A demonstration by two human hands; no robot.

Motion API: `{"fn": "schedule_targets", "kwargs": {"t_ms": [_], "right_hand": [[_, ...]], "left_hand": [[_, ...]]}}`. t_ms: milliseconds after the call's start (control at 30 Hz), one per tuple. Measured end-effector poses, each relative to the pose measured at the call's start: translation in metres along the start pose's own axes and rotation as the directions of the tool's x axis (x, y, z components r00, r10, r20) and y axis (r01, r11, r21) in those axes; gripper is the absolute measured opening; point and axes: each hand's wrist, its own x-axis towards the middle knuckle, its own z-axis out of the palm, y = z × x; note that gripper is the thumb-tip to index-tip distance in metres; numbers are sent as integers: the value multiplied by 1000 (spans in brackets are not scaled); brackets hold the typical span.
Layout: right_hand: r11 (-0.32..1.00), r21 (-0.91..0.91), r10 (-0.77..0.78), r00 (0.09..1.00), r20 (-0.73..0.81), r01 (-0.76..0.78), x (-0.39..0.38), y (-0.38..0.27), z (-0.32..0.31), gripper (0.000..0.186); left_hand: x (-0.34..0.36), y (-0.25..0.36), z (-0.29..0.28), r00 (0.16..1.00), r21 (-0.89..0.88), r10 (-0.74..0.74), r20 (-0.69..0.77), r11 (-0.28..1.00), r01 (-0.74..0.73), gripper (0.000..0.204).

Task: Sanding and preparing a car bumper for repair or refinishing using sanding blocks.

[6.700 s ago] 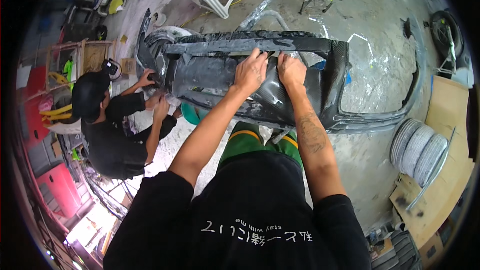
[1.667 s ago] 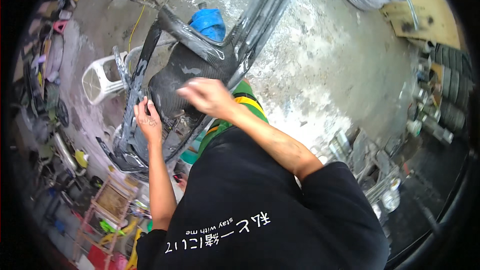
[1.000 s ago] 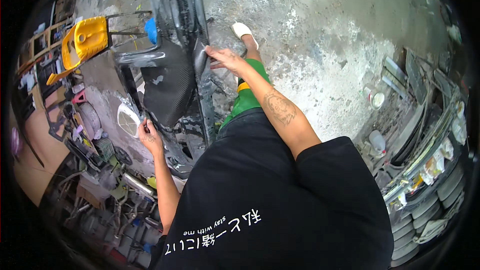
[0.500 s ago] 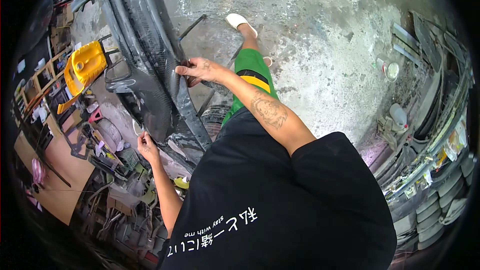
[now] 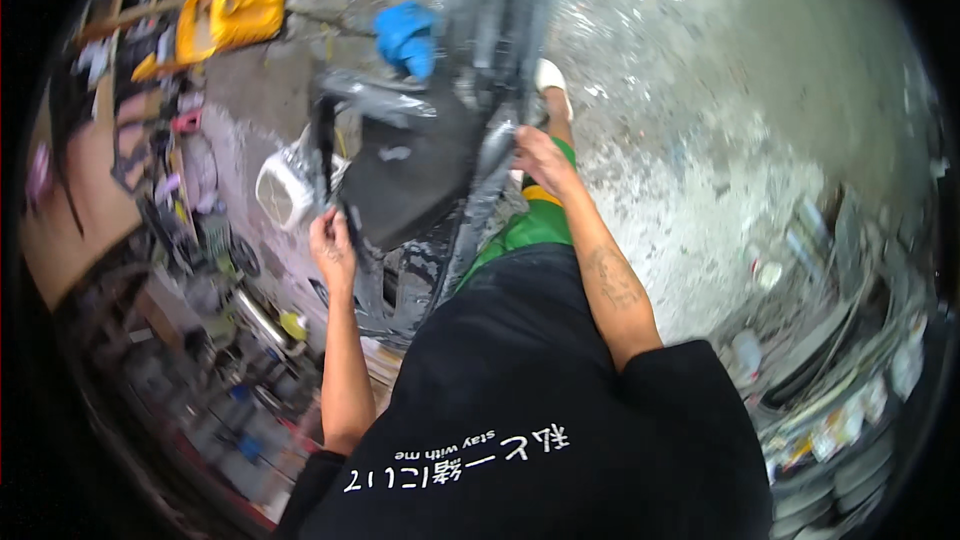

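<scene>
I hold a large black car bumper, with patches of carbon weave and grey smears, blurred by motion; its long beam runs toward the top of the view. My left hand has its fingers closed on the bumper's left edge. My right hand grips the opposite edge higher up, fingertips partly hidden behind it. My right leg, in green shorts and a white slipper, shows beside the bumper on the concrete floor.
A yellow plastic piece lies at upper left near a blue bundle. A white stool stands left of the bumper. Wooden board and jumbled parts line the left; long curved panels and containers lie at lower right.
The bumper has swung from crosswise to lengthwise as my view turned. Since half a second ago it and my hands have shifted right. The co-worker seen earliest is out of sight.
</scene>
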Motion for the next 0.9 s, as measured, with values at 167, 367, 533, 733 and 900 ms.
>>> {"fn": "schedule_targets", "kwargs": {"t_ms": [167,367,533,733,900], "right_hand": [[974,-226,5,999,39,4,-24,-26,22,47],[947,-311,52,994,-99,-81,-15,-42,17,53],[959,-265,103,995,9,-97,-12,-39,5,50],[930,-320,239,958,161,-178,-14,-61,7,78],[732,-561,433,900,-56,-387,-36,-91,31,76]], "left_hand": [[-19,6,2,994,-30,-75,-74,997,73,19],[-33,16,12,975,-137,-108,-195,987,82,19],[-40,19,7,948,-229,-211,-238,961,156,22],[-43,19,16,930,-271,-268,-252,942,199,22],[-40,19,14,930,-338,-275,-245,923,184,21]]}}
